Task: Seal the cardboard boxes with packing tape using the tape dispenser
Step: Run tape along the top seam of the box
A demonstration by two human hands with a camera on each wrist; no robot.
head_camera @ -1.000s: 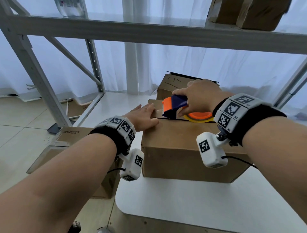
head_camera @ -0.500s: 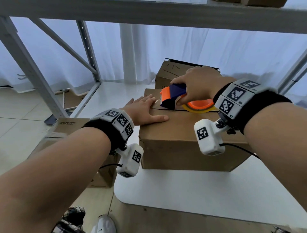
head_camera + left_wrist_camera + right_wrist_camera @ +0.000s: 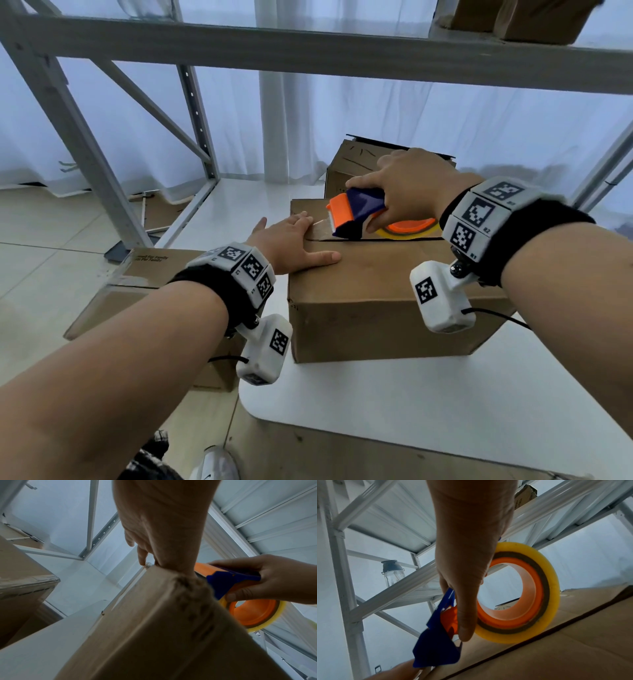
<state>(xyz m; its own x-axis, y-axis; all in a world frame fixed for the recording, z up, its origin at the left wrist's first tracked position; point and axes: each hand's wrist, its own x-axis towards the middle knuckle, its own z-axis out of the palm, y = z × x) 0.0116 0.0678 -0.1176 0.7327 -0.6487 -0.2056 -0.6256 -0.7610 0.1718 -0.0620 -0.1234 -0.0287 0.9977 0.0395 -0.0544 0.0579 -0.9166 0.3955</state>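
Note:
A brown cardboard box [image 3: 383, 301] stands on the white table [image 3: 411, 404], its flaps closed with a dark centre seam [image 3: 394, 240]. My right hand [image 3: 407, 192] grips the blue and orange tape dispenser [image 3: 356, 214] over the seam near the box's left end; its yellowish tape roll [image 3: 537, 588] sits just above the flaps. A short strip of clear tape [image 3: 320, 223] runs from the blade to the box's left edge. My left hand [image 3: 291, 243] lies flat on the top left corner, fingers straight, pressing the tape end. In the left wrist view the dispenser [image 3: 235, 582] shows beside the box [image 3: 154, 628].
A second cardboard box [image 3: 346, 168] stands behind the first one. Another taped box [image 3: 144, 277] sits on the floor to the left. Grey metal shelving [image 3: 308, 48] spans overhead, with boxes [image 3: 520, 17] and a clear bottle [image 3: 392, 573] on it. White curtains hang behind.
The dispenser has drawn slightly to the right of my left hand, showing a short strip of tape between them. My left hand stays flat on the box corner. The head view shifted.

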